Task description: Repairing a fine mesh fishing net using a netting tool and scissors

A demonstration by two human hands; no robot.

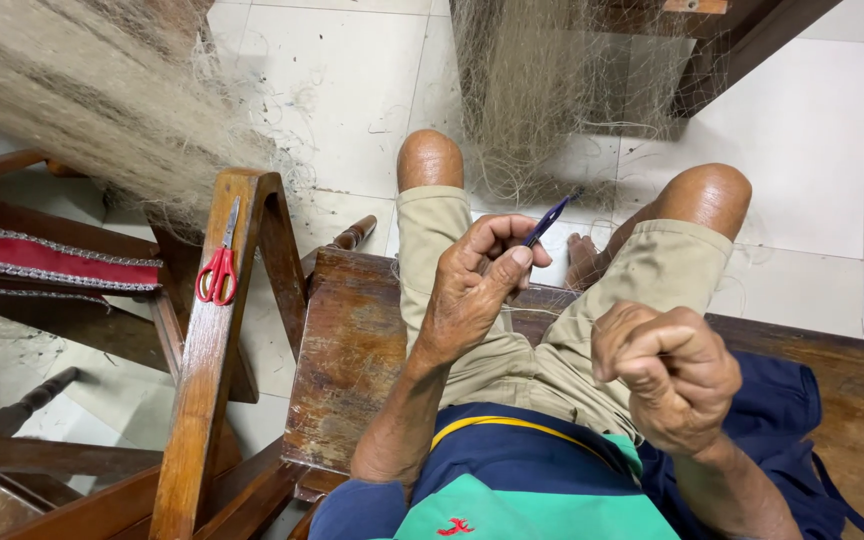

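The right hand sits nearest, above the lap, its grip curled tight into a fist; thin line may run through it, though I cannot tell. Just beyond, the left hand has its grip clamped on a blue netting needle, thumb and fingers pinching its lower end while the tip points up and away past the knee. Left of the wooden seat, red scissors lie on a chair rail. Farther off, pale fishing net hangs down to the tiled floor.
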